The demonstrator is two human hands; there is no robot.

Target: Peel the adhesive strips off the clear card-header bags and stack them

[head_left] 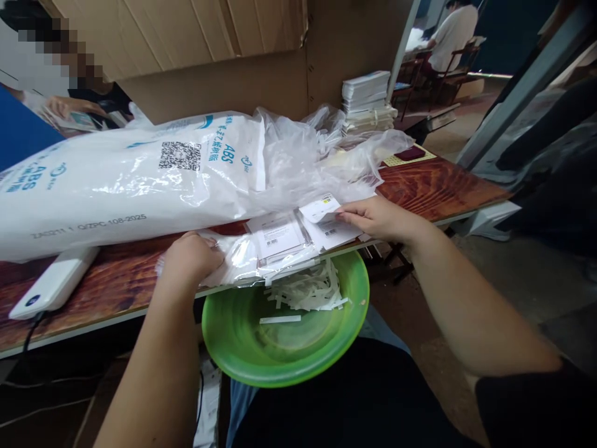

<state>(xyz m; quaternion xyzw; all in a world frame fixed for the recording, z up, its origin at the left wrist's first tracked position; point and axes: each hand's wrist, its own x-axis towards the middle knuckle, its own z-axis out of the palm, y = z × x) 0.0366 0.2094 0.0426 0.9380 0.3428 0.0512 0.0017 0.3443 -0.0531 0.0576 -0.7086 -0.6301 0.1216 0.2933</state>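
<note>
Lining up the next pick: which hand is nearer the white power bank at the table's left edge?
Left. The left hand rests on clear plastic sleeves, just right of the white power bank. The right hand pinches a white label, much farther right.

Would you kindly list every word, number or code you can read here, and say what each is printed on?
"ABS": blue, twice on the big white sack, near each end.
"108-2025": grey line along the sack's lower edge; the characters before it are unclear.
QR code and blue characters beside it on the sack: not readable.
Barcode labels on the small clear packets and on the slip in the right hand: too small.
</note>
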